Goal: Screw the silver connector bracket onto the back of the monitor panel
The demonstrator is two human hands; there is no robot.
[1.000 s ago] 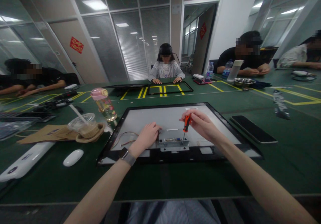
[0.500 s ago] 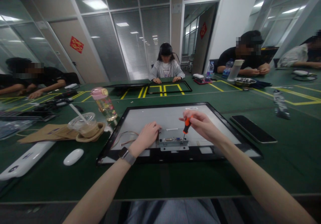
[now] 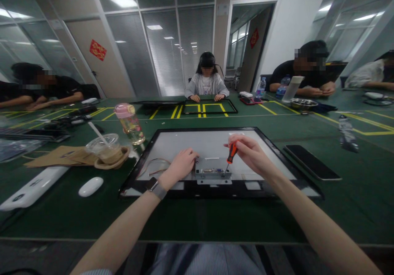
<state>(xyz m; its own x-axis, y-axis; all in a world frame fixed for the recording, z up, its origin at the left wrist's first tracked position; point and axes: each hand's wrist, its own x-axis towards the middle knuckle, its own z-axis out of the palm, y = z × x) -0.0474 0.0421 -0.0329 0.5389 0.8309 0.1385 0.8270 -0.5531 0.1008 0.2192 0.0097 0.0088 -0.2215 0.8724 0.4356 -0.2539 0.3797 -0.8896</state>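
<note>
My right hand (image 3: pixel 248 150) is closed around the handle of an orange-and-black screwdriver (image 3: pixel 232 152), which tilts slightly. Its tip meets the right end of the port strip on a grey metal box (image 3: pixel 211 164) with video connectors. At the left side of that box, my left hand (image 3: pixel 184 163) lies with its fingers stretched out, fingertips against the box edge; its thumb is hidden. Beneath both hands is a flat display panel (image 3: pixel 172 141) with a black frame, its pale back facing up. A thin bundle of wires (image 3: pixel 154 168) lies on it, left of my left hand.
A black phone (image 3: pixel 310 162) lies right of the panel. On the left are a pink-lidded bottle (image 3: pixel 131 125), an iced drink cup (image 3: pixel 104 145), a white mouse (image 3: pixel 91 186) and a long white device (image 3: pixel 33 186). Across the green table, a person (image 3: pixel 207 78) sits behind an empty black frame (image 3: pixel 211 113).
The view has shifted slightly, so the scene sits a little further right. Both hands keep their places, and the screwdriver leans a bit more with its tip at the same spot.
</note>
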